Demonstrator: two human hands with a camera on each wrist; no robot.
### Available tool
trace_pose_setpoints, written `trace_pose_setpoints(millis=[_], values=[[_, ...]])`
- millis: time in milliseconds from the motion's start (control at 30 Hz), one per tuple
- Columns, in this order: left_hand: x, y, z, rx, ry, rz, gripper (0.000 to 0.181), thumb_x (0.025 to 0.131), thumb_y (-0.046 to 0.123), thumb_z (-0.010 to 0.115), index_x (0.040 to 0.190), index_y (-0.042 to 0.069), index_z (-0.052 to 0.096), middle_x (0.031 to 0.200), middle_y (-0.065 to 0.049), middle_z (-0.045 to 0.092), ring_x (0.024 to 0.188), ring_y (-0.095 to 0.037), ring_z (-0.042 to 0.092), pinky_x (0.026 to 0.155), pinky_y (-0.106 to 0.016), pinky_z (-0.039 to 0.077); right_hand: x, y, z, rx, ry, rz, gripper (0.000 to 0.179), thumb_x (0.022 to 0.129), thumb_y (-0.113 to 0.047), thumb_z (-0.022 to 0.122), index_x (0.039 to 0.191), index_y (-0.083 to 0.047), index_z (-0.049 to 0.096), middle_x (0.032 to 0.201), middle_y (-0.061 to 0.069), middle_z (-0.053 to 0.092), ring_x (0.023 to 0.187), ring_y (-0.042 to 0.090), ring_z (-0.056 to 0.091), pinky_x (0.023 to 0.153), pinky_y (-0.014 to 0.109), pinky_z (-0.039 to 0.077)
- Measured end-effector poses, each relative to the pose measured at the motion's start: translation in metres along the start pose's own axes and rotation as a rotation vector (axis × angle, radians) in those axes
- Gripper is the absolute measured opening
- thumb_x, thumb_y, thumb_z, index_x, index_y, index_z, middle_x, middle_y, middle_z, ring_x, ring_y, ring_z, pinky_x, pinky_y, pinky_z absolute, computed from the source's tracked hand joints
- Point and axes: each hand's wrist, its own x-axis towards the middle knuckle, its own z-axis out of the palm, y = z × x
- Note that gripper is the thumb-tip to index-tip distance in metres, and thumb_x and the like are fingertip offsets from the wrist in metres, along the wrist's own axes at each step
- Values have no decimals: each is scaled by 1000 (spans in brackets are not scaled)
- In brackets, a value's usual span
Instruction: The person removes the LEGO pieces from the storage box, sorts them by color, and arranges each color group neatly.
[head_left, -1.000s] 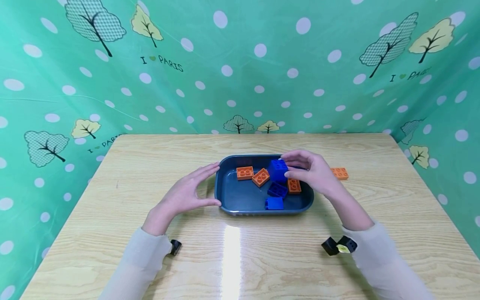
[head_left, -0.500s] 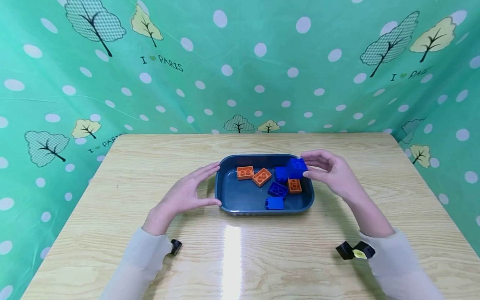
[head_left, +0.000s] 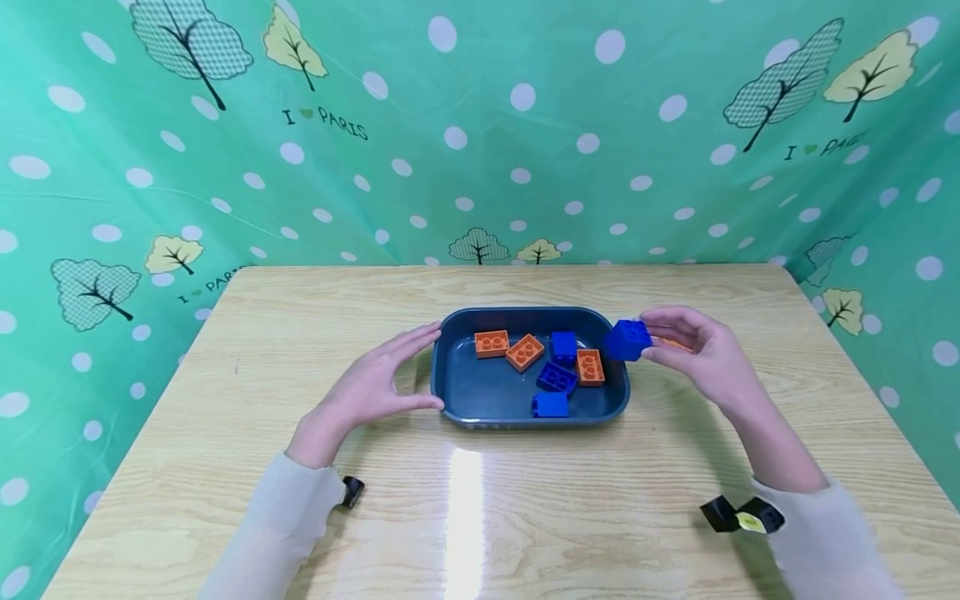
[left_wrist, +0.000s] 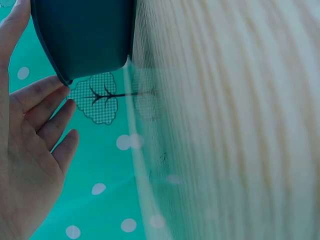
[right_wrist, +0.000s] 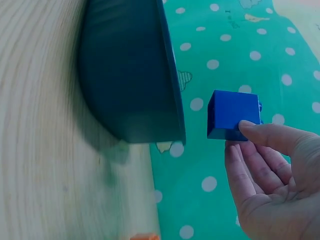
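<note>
My right hand (head_left: 701, 350) pinches a blue toy brick (head_left: 628, 340) between thumb and fingers, held above the right end of a dark blue tray (head_left: 480, 408). The right wrist view shows this blue brick (right_wrist: 234, 112) raised level with the tray's rim, studs toward the palm. At the tray's left end, my left hand (head_left: 371, 379) is spread, its fingertips and thumb tip touching the rim corners. Inside the tray lie orange bricks (head_left: 492, 344) and blue bricks (head_left: 551, 406), several in all. In the left wrist view, the left hand's fingers (left_wrist: 57, 125) look fairly straight.
Another orange brick (head_left: 675, 342) lies on the wooden table (head_left: 337, 300) beyond the tray's right end, partly covered by my right hand. A green dotted cloth (head_left: 480, 125) hangs behind the table. Black wrist devices (head_left: 352, 492) show at both sleeves.
My right hand has carried the blue brick rightward, from over the tray's inside to over its right end. A blue brick behind it has come into view. The left hand stays put.
</note>
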Motion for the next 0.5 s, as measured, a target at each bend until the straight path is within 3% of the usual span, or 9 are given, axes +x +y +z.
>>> trace_pose_setpoints(millis=[233, 500], values=[[0, 1, -1, 0, -4, -4, 98, 76, 61, 78, 156, 25, 35, 164, 4, 30, 150, -28, 33, 116, -59, 37, -9, 8, -10, 3, 37, -11, 36, 90, 6, 67, 124, -1, 61, 113, -21, 68, 103, -8, 65, 85, 8, 54], [0, 1, -1, -1, -4, -5, 98, 76, 61, 78, 156, 25, 35, 164, 4, 31, 150, -28, 33, 116, -58, 37, -18, 19, -18, -99, 37, 42, 36, 91, 1, 68, 126, -4, 60, 112, -29, 64, 102, -11, 62, 82, 7, 54]])
